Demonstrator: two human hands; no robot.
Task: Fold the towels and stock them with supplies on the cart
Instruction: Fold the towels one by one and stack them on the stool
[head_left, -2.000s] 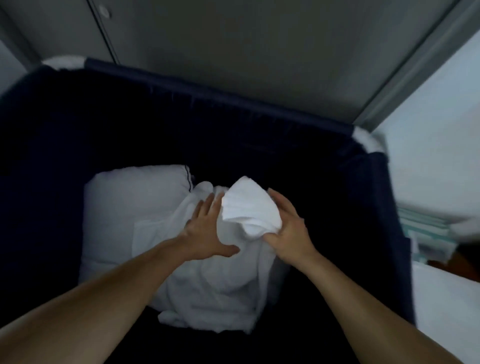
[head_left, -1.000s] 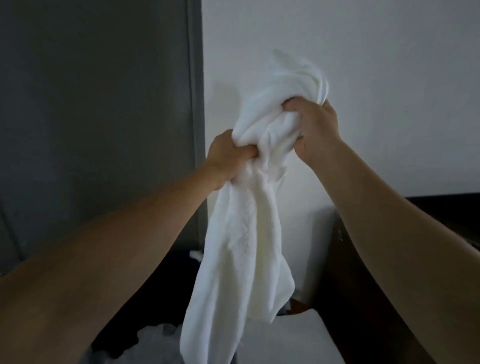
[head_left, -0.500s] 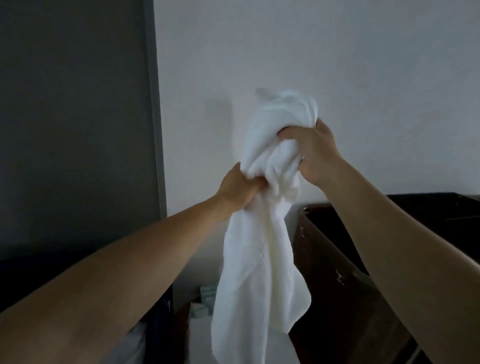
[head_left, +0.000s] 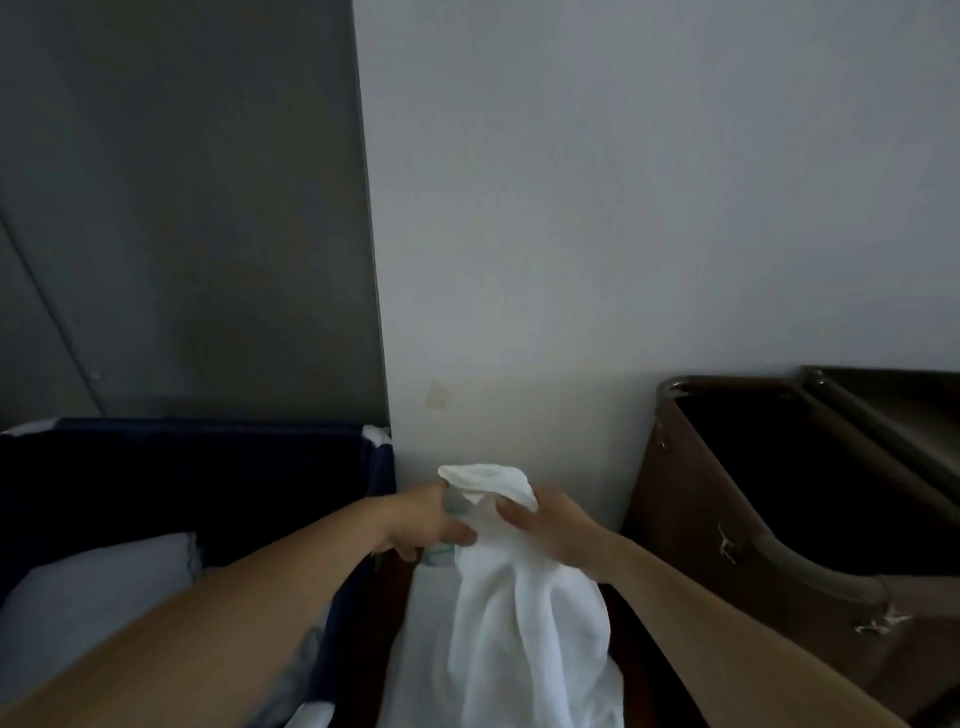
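White wall (head_left: 649, 208); navy bin (head_left: 182, 467) left, brown hamper (head_left: 727, 525) right. I log one white towel (head_left: 519, 623), bunched, left grip (head_left: 426, 525) and right grip (head_left: 553, 525) both clamped near its top.

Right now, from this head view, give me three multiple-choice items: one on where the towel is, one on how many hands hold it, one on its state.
1. The white towel is: A) hanging between the navy bin and the brown bin; B) inside the brown bin; C) flat on a shelf.
2. Hands holding it: A) none; B) one; C) two.
3. Its state: A) neatly folded; B) bunched, unfolded; C) rolled tight.
Answers: 1 A, it hangs in the gap between them; 2 C, the left hand and the right hand both grip its top; 3 B, it droops in loose creases.
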